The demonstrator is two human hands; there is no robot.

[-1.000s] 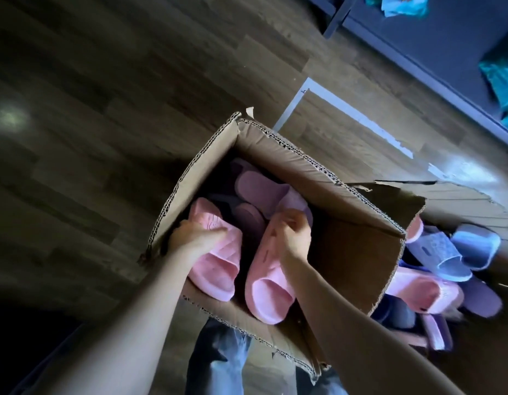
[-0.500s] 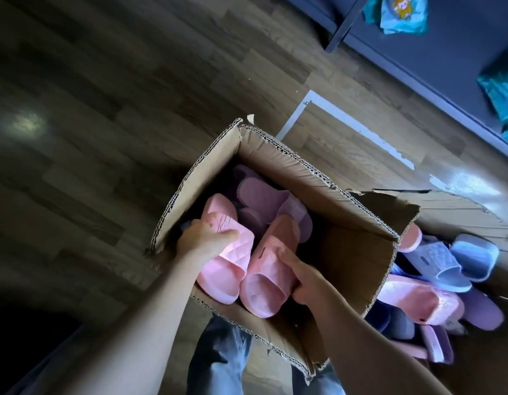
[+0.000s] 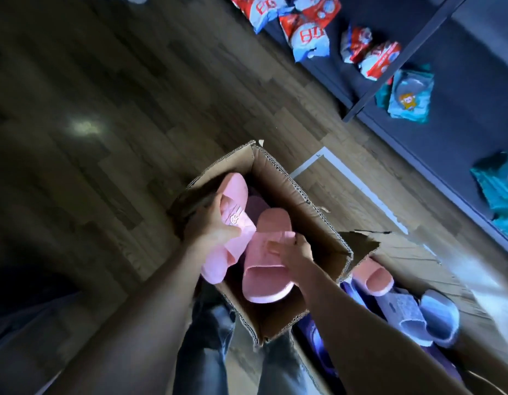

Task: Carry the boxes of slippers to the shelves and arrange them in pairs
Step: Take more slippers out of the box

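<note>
The fingers of the left hand were curled round one pink slipper, holding it above the rim of the cardboard box. Just beside them, the right hand pinched the strap of a second slipper inside the box, probably gathering a matched pair for the shelf.

Premises: a retail shop or its stock area. Grounds: a low dark shelf carries sealed goods grouped by kind, with several red-and-white packets and several teal packets. Near it are an open cardboard box holding pink slippers and, just beside it, a second box holding blue slippers and pink ones. White tape marks the wood-pattern floor near the shelf.
</note>
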